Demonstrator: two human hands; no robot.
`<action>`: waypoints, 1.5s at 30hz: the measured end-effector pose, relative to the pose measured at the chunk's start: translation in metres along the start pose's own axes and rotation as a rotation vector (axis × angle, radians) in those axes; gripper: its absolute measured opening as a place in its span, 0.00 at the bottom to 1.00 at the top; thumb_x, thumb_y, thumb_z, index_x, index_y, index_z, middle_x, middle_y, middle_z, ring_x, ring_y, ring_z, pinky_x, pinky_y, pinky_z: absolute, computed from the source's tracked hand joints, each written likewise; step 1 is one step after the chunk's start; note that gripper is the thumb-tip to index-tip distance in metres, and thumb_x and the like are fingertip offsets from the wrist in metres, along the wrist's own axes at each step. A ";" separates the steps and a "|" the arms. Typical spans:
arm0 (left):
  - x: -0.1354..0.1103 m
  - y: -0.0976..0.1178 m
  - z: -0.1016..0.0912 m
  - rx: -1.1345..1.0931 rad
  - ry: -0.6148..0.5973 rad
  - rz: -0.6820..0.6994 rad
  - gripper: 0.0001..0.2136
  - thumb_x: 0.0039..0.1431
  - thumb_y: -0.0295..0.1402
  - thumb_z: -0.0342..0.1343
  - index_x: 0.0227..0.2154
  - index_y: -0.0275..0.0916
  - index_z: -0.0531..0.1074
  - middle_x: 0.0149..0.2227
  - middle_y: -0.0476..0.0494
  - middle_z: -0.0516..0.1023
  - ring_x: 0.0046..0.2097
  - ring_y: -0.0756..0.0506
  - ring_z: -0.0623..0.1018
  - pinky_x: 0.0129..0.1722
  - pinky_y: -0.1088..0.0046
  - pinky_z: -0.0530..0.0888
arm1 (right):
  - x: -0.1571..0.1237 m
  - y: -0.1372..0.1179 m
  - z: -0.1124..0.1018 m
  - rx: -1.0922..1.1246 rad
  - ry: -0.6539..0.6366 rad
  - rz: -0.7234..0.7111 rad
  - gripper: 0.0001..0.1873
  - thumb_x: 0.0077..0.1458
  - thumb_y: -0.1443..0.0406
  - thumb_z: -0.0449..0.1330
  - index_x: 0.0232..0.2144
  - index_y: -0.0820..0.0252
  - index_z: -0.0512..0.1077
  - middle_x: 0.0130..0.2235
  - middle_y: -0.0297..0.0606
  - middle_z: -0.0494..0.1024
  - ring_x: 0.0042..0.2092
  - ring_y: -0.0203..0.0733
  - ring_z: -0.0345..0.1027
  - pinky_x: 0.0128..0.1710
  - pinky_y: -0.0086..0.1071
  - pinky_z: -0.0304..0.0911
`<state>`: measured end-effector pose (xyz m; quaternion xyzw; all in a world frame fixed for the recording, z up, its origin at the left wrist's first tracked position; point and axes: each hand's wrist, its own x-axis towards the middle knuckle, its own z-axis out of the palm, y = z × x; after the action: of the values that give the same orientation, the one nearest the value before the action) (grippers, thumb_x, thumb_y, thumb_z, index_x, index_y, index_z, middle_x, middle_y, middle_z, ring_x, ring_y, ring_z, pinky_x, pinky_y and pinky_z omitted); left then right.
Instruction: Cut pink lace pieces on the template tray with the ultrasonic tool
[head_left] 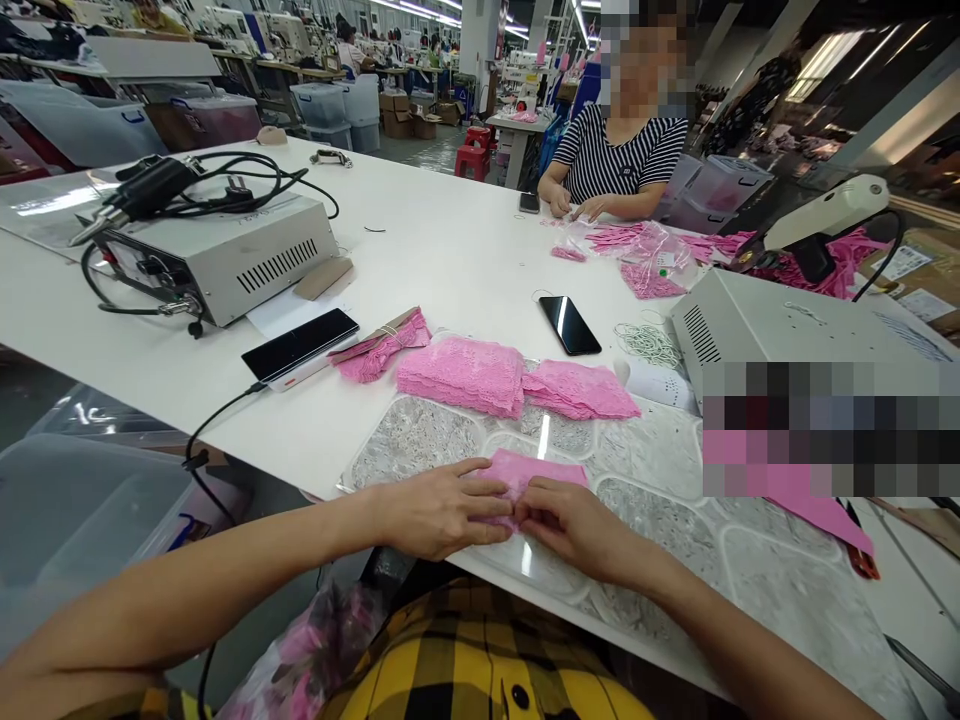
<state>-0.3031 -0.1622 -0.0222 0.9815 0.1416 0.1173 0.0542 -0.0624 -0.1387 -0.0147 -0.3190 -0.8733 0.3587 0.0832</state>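
Observation:
A small pink lace piece (544,470) lies on a clear patterned mat (660,470) at the near table edge. My left hand (439,510) rests on its left end with fingers pressed down on the fabric. My right hand (574,530) pinches the same piece from the right, fingers curled together. The two hands nearly touch at the fabric's near edge. Just beyond lie two stacks of pink lace (461,375), (577,390) and a bundle tied with a band (379,350).
A grey machine with a black hand tool (217,250) stands at left, another machine (772,325) at right. Two phones (300,345), (570,325) lie on the white table. A person in a striped top (622,150) handles pink pieces (645,250) across the table. Clear bin (82,510) at lower left.

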 end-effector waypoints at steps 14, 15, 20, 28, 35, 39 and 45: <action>0.004 0.009 0.003 -0.027 0.023 -0.136 0.15 0.65 0.29 0.46 0.51 0.38 0.71 0.52 0.37 0.74 0.56 0.42 0.70 0.65 0.54 0.52 | 0.001 0.006 0.002 0.084 0.011 0.023 0.09 0.58 0.68 0.52 0.26 0.59 0.67 0.29 0.34 0.69 0.31 0.34 0.62 0.32 0.29 0.57; 0.004 0.008 0.003 -0.032 0.023 -0.133 0.15 0.65 0.29 0.46 0.51 0.38 0.71 0.53 0.37 0.74 0.56 0.42 0.70 0.65 0.54 0.52 | 0.001 0.007 0.002 0.093 0.014 0.026 0.09 0.58 0.68 0.53 0.26 0.59 0.67 0.29 0.34 0.69 0.31 0.34 0.62 0.32 0.29 0.57; 0.004 0.007 0.001 -0.055 0.005 -0.127 0.14 0.66 0.28 0.46 0.51 0.39 0.71 0.53 0.38 0.73 0.56 0.42 0.70 0.65 0.54 0.51 | 0.003 0.007 0.001 0.145 0.010 0.058 0.09 0.56 0.69 0.54 0.24 0.59 0.66 0.28 0.33 0.68 0.30 0.34 0.61 0.32 0.29 0.57; 0.006 0.011 0.001 -0.047 -0.003 -0.182 0.16 0.64 0.28 0.47 0.53 0.38 0.69 0.51 0.38 0.75 0.54 0.42 0.71 0.64 0.55 0.53 | 0.003 0.006 0.001 0.172 0.024 0.087 0.09 0.56 0.68 0.54 0.23 0.59 0.66 0.27 0.33 0.67 0.29 0.34 0.60 0.31 0.29 0.56; 0.005 0.008 0.001 -0.020 0.024 -0.152 0.15 0.62 0.29 0.50 0.51 0.40 0.71 0.54 0.38 0.73 0.54 0.41 0.71 0.62 0.55 0.57 | 0.003 0.008 0.002 0.194 0.047 0.060 0.09 0.57 0.67 0.54 0.24 0.59 0.65 0.26 0.32 0.67 0.28 0.33 0.59 0.30 0.28 0.56; 0.005 0.006 -0.001 -0.036 0.010 -0.151 0.15 0.64 0.29 0.47 0.50 0.39 0.71 0.55 0.37 0.72 0.56 0.41 0.70 0.62 0.56 0.56 | 0.002 0.010 0.005 0.181 0.093 0.012 0.11 0.58 0.65 0.53 0.24 0.58 0.65 0.26 0.32 0.67 0.28 0.33 0.58 0.30 0.28 0.55; 0.007 0.007 -0.003 -0.065 -0.004 -0.191 0.15 0.62 0.26 0.47 0.51 0.37 0.70 0.52 0.37 0.74 0.54 0.42 0.72 0.63 0.57 0.55 | 0.001 0.012 0.004 0.192 0.136 -0.037 0.11 0.59 0.63 0.53 0.25 0.59 0.67 0.26 0.33 0.68 0.29 0.34 0.60 0.30 0.29 0.57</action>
<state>-0.2954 -0.1663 -0.0170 0.9615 0.2306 0.1141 0.0970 -0.0587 -0.1339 -0.0256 -0.3170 -0.8330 0.4166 0.1788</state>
